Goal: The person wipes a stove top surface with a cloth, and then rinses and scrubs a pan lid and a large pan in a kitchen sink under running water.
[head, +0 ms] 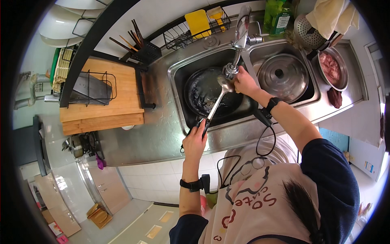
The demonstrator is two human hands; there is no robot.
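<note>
My left hand [195, 143] is closed around the black handle of a metal ladle or spatula [218, 102], and another dark handle lies by the same fingers. The utensil's metal head is just below the faucet's spray head [230, 70], over a black wok [198, 91] in the left sink basin [179, 105]. Wet, whitish patches show in the wok. Beside the spray head and the utensil's head is my right hand [245, 82], its fingers bent; whether they grip the utensil is hidden.
A round metal lid [285, 77] lies in the right basin. Right of it stands a metal bowl of raw meat [330, 68]. A wooden cutting board [122, 88] with a black rack is on the left. Behind the sink are a wire basket [179, 39], a chopstick holder [146, 53] and a green bottle [278, 18].
</note>
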